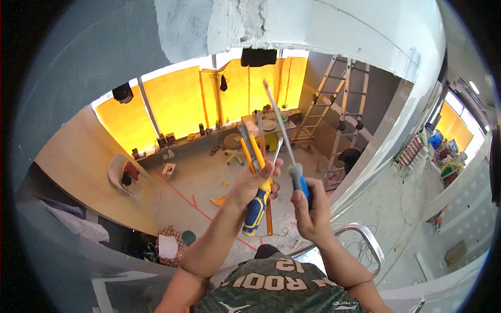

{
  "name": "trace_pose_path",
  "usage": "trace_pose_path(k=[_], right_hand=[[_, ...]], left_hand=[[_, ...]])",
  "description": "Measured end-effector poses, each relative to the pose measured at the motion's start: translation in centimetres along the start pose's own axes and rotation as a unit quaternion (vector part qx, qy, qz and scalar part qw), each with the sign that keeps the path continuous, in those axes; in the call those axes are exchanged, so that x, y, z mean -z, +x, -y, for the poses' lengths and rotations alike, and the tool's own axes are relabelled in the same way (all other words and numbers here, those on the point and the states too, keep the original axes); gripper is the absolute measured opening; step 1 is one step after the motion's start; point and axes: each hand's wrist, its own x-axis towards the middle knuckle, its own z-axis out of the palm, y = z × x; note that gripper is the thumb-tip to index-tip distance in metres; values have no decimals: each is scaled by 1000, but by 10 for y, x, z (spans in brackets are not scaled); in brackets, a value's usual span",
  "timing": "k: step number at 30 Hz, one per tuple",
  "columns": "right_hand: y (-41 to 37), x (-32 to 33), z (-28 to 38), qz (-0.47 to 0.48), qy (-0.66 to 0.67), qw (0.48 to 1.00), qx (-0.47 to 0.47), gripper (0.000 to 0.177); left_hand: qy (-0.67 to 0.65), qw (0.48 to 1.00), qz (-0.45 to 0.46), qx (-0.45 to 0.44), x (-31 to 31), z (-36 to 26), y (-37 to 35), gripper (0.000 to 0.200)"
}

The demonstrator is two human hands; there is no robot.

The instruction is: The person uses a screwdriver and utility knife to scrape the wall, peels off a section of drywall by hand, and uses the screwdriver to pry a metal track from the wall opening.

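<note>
Several tools are bunched in my left hand (255, 185), its fingers wrapped round them. Among them is a yellow utility knife (251, 151), pointing up and away. A screwdriver with a blue and yellow handle (255, 213) hangs below the fist, and a metal tip rises above it. Behind these runs a thin reddish-brown strip (269, 221), partly hidden by the fingers. My right hand (314, 214) is closed on the blue and grey handle of a long screwdriver (283, 125). Its shaft slants up and left, the tip apart from the left hand's tools.
Close above is an unfinished wall edge (292, 31) with patchy plaster. A metal rail (368, 245) curves beside my right arm. Below lie cables (360, 255) and a red floor line (201, 209). Stepladders (342, 104), a white chair (119, 175) and a cluttered bench (195, 141) stand beyond.
</note>
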Motion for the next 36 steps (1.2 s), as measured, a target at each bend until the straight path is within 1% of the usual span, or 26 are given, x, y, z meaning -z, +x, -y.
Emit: trace_pose_path(k=[1,3,6,7,9,10,11,13,14,15,16,17,18,19,20,21,23,24,25,27,28,29,31,33,35,36], right_hand=[[-10,-7,-10,8,-24,1000,8,21],[-25,-18,-19,21,-56,998,21,23],[-45,-27,-31,149,-81,984,-61,24],[-50,-29,-36,157,-77,982,-73,24],[-56,-33,-47,202,-138,968,-47,25],[-59,-34,-50,223,-128,965,-46,26],[-63,-36,-50,227,-128,964,-52,26],[-68,-38,-50,281,-98,954,-28,26],[-68,-37,-50,298,-90,950,-41,32],[-67,-35,-50,303,-90,948,-42,32],[-66,-33,-50,303,-56,950,-43,39],[-66,-32,-49,302,-22,952,-43,46],[-67,-31,-47,306,-21,951,-41,46],[-71,-30,-44,298,-26,947,-115,53],[-76,-29,-42,287,-32,939,-187,61],[-84,-31,-45,290,-32,939,-181,61],[-99,-40,-59,308,-39,909,-278,68],[-93,-43,-49,291,4,907,-303,69],[-89,-45,-49,289,3,913,-289,69],[-81,-49,-51,261,-126,931,-222,65],[-82,-49,-53,243,-144,939,-195,50],[-81,-49,-53,230,-142,945,-183,50],[-82,-45,-53,249,-118,933,-230,44],[-92,-40,-62,229,-114,939,-229,42],[-88,-34,-65,212,-108,944,-229,40],[-84,-28,-62,175,-117,951,-225,42]], left_hand=[[-2,1000,-10,1,12,15,-8,50],[27,990,-131,39,32,47,-27,57],[-6,978,-186,99,75,95,-48,64],[-11,975,-196,108,81,105,-58,64],[-21,976,-204,80,89,117,-71,68],[-24,974,-208,86,90,121,-74,68],[-53,973,-210,76,90,126,-74,61],[-88,971,-212,67,90,134,-77,55],[-62,967,-237,69,92,138,-79,47],[-35,962,-262,70,89,136,-81,39],[-59,951,-298,56,77,131,-83,26],[-62,950,-302,55,79,135,-84,26],[-102,940,-323,35,80,134,-83,21],[-142,929,-342,13,80,132,-81,17],[-118,896,-426,-25,76,133,-74,15],[-120,896,-426,-32,77,131,-69,15],[-159,879,-446,-58,79,128,-57,15],[-138,877,-459,-35,74,123,-53,15],[-115,878,-460,-67,72,129,-46,18],[-76,888,-438,-121,77,151,-33,23],[-92,903,-403,-121,70,151,-31,25],[-106,917,-367,-118,64,149,-32,27],[-96,918,-365,-123,59,142,-27,33],[-146,907,-361,-163,70,138,-23,38],[-159,912,-336,-172,89,127,-26,43],[-170,902,-355,-179,97,118,-28,44]])
